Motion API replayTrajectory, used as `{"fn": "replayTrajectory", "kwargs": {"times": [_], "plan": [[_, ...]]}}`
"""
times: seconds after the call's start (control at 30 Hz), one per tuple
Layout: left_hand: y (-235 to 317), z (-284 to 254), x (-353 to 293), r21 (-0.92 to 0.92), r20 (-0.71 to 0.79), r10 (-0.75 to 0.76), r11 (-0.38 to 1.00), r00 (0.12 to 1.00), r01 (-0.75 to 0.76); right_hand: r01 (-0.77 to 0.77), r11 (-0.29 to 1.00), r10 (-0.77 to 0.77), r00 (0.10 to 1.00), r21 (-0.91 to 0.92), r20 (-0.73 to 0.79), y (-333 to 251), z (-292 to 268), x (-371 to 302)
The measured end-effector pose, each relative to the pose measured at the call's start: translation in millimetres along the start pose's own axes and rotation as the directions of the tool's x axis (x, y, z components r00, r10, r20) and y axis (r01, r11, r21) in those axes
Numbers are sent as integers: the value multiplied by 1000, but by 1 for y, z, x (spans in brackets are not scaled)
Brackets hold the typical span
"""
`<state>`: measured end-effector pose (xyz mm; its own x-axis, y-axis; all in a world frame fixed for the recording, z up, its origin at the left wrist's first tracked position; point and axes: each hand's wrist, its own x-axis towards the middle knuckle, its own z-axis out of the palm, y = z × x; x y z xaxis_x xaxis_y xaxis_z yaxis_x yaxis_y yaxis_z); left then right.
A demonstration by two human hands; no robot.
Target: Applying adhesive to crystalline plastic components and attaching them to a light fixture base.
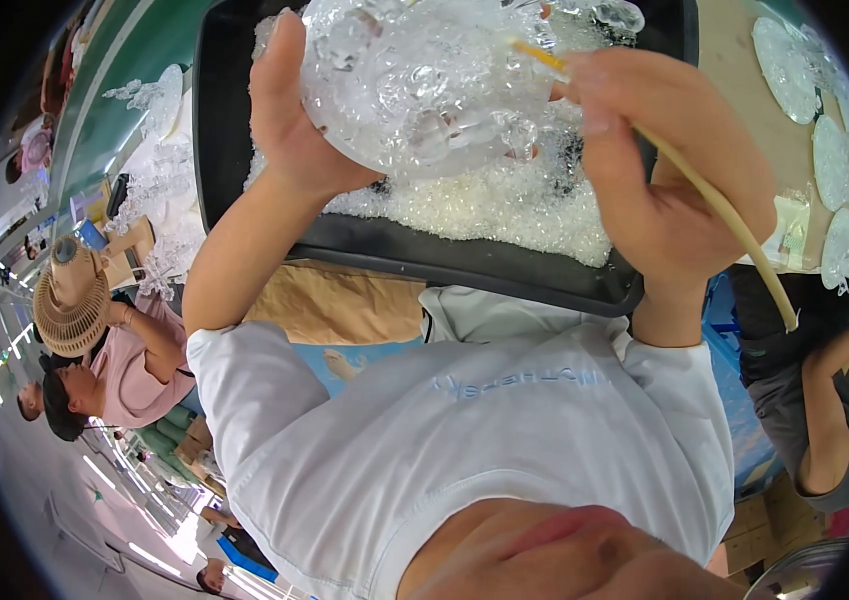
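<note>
A clear, lumpy ornament (435,90), round in outline and coated in sparkling grains, is held over a black tray. My left hand (295,125) grips its left edge, thumb up along the side and the other fingers hidden beneath it. In my right hand (680,150) is a thin yellow stick (720,200), pinched between thumb and fingers. The stick's narrow tip points at the ornament's right part; whether it touches, I cannot tell. Below the ornament, the black tray (445,262) holds a layer of clear, glittering granules (475,205).
Several clear ornaments on round bases (835,160) stand on the table at the right; more clear pieces (160,180) lie at the left. A beige fan (73,295) is beside a person in pink (140,370). Another person in dark clothing (825,440) is at the right.
</note>
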<state>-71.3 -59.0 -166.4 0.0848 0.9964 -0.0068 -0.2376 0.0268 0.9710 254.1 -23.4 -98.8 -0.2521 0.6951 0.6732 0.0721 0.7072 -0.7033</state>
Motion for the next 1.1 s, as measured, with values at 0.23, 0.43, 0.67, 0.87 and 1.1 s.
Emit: {"fn": "replayTrajectory", "kwargs": {"times": [0.23, 0.43, 0.67, 0.87, 1.1], "plan": [[41, 104, 20, -793, 57, -294, 568, 954, 222, 28, 999, -29, 998, -24, -58, 5, 2, -3], [47, 109, 24, -366, -43, -277, 898, 960, 243, 91, 995, -91, 996, 29, -4, 5, -2, -1], [47, 109, 23, -582, 59, -265, 774, 963, 248, 125, 990, -129, 990, 71, 56, 8, -1, -3], [51, 110, 24, -564, 55, -304, 776, 951, 281, 95, 991, -98, 995, 98, 24, 9, -1, -4], [49, 110, 25, -391, 60, -295, 872, 954, 294, 76, 994, -74, 997, 73, -21, 12, 0, -5]]}}
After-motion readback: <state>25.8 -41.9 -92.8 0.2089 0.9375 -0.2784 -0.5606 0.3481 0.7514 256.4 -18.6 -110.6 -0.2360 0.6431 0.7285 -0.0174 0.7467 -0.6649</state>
